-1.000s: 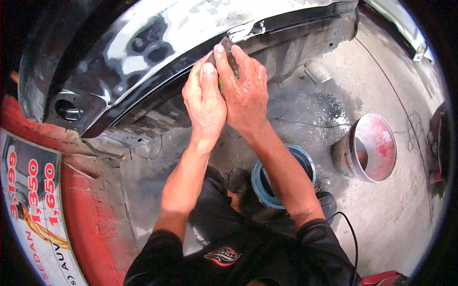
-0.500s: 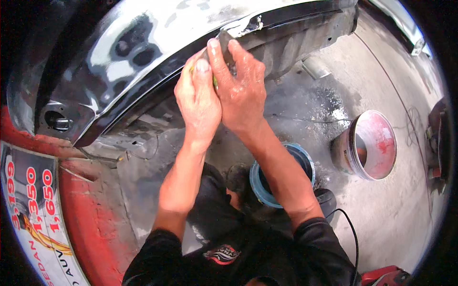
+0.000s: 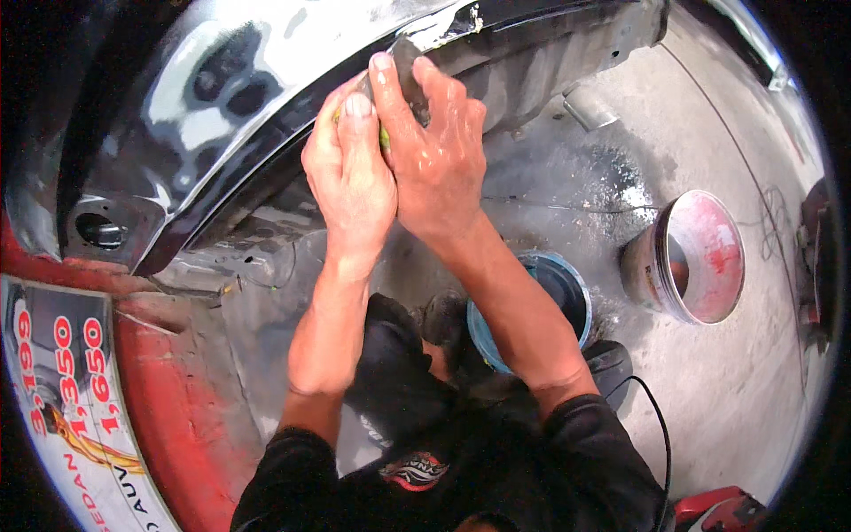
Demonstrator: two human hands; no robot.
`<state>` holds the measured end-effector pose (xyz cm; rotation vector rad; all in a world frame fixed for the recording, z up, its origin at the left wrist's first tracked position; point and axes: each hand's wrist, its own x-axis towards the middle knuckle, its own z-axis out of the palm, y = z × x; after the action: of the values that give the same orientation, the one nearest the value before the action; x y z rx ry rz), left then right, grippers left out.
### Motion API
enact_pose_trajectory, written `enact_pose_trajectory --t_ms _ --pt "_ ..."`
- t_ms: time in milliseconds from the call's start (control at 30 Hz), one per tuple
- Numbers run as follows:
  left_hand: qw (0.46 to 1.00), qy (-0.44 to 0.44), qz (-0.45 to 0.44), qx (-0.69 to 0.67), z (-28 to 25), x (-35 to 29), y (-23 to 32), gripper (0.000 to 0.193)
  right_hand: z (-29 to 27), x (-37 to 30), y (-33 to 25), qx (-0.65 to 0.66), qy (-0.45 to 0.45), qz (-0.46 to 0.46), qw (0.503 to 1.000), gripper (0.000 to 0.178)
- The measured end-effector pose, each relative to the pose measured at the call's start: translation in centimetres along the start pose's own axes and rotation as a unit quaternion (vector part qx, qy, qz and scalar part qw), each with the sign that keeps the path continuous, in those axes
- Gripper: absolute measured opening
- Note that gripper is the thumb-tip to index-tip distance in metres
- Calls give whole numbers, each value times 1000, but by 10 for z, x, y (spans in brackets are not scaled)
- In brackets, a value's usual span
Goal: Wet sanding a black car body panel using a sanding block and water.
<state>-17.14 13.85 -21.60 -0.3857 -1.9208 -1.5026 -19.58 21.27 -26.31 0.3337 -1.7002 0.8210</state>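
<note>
My two wet hands press side by side against the lower edge of a car body panel (image 3: pixel 292 53), which is mottled white, grey and black. Under the fingers is a dark grey sheet of sandpaper (image 3: pixel 407 66), with a small yellow-green piece (image 3: pixel 385 135) showing between the hands. My left hand (image 3: pixel 355 177) is closed over the left side of this bundle, thumb on top. My right hand (image 3: pixel 439 164) grips its right side, index finger stretched along the sheet. The hands hide most of what they hold. White patches (image 3: pixel 443 27) mark the panel edge just beyond the fingertips.
Below my right forearm stands a blue bucket (image 3: pixel 483 341) with dark contents. A larger pail, red and white inside (image 3: pixel 709 257), stands tilted to the right. Wet patches and a thin cable lie on the concrete floor (image 3: pixel 709 372). A printed sign (image 3: pixel 53 355) and red ledge (image 3: pixel 168 390) are at left.
Both hands have slid a little to the left along the panel edge, keeping hold of the sandpaper. The whole view has shifted slightly.
</note>
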Motion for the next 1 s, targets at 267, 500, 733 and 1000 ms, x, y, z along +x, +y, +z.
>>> enact_pose_trajectory --t_ms 267,500,733,1000 --pt "999 4 -9 -37 -2 1 -12 34 9 2 1 -23 30 8 999 46" --pt "1000 2 -2 -17 4 9 -7 33 13 6 7 -44 30 6 999 48" --pt "997 -16 -17 -69 18 23 -4 32 11 23 18 -67 55 9 996 49" --pt "1000 -5 -18 -15 19 16 4 34 6 19 19 -44 39 4 998 48"
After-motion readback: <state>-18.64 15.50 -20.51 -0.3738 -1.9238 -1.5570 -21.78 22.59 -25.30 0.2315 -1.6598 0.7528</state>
